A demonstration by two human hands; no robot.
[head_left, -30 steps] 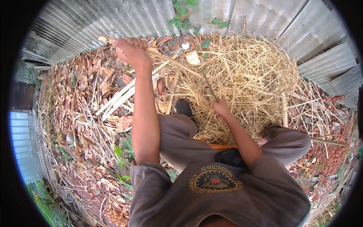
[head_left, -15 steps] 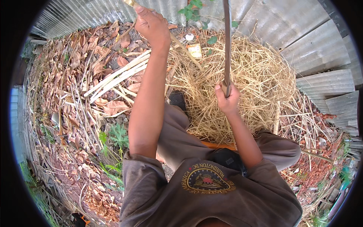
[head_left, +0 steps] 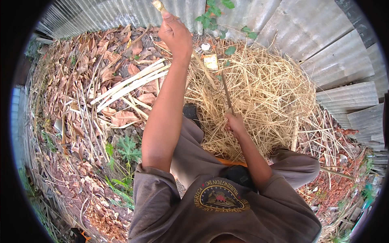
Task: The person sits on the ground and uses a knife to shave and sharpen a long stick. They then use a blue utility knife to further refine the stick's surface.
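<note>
My left hand (head_left: 176,34) is stretched far out, closed around a pale split stick (head_left: 205,72). One end of the stick sticks out above the thumb; the other slants down to the straw. In my right hand (head_left: 236,124) is a long, narrow, dark blade, seemingly a machete (head_left: 226,94), its handle hidden by my fingers. The blade points away from me over the straw, its tip close to the stick's lower end. Whether blade and stick touch, I cannot tell.
A heap of dry straw-like shavings (head_left: 263,93) lies between my legs. Several pale split strips (head_left: 129,85) rest on dry leaves (head_left: 107,60) at left. Corrugated metal sheets (head_left: 312,32) wall the far side. A yellowish packet (head_left: 210,62) and green vine leaves (head_left: 210,18) are near it.
The machete has swung down from its raised position to low over the straw. My right hand has come nearer and a little left; my left hand has shifted slightly right with the stick.
</note>
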